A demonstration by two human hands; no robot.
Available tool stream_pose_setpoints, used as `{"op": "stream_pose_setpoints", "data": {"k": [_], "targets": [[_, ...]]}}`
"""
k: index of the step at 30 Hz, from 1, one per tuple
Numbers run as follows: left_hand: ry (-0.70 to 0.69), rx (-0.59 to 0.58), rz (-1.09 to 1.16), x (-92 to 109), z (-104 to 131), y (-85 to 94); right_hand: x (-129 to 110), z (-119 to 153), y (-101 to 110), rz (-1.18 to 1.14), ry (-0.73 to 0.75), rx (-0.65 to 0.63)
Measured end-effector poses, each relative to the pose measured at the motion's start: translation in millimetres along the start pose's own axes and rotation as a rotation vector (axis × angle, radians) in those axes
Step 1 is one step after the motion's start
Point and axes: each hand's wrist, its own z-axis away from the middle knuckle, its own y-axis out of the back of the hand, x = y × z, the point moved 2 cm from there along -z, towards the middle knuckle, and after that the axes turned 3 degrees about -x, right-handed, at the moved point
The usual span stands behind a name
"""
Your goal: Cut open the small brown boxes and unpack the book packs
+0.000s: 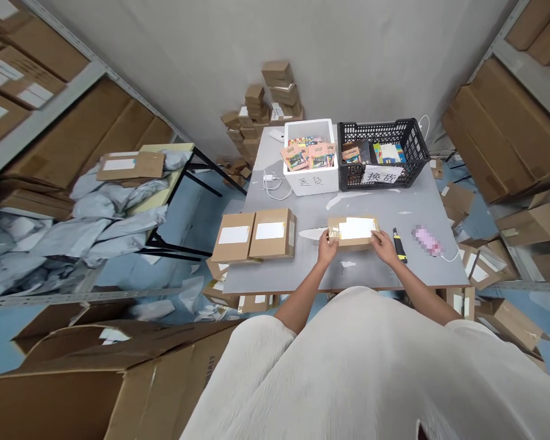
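Cardboard box (354, 233) pinched at both ends

On or just above the table (275, 278), its long axis runs crosswise between left hand (327, 249) and right hand (385, 247), equally near, fingers pinching its ends. A cutter (399, 245) lies right of the box; two larger cartons (272, 239), left; white bin (312, 184) and black crate (347, 174), beyond. Nothing visible intervenes.

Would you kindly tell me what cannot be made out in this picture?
All in the head view:
White label on the held box: any print too small.
Box underside: hidden by the box itself.
Pink item: blurred by pixelation.
White bin: lower contents hidden by its front wall.
Open carton, lower left: cut off by bottom edge.
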Motion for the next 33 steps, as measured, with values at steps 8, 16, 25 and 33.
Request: {"op": "stream_pose_setpoints", "data": {"k": [8,16,25,33], "targets": [[0.019,-0.020,-0.040,-5,0,0.4,12,12,12,-0.065,0.034,-0.035],[-0.245,-0.134,-0.549,26,21,-2.3,42,10,34,-0.185,-0.095,0.043],[-0.283,-0.202,-0.752,45,36,-11.7,102,8,53,0.349,-0.461,-0.027],[-0.189,-0.172,-0.638,46,31,-19.6,116,-2,46,0.483,-0.407,-0.209]]}}
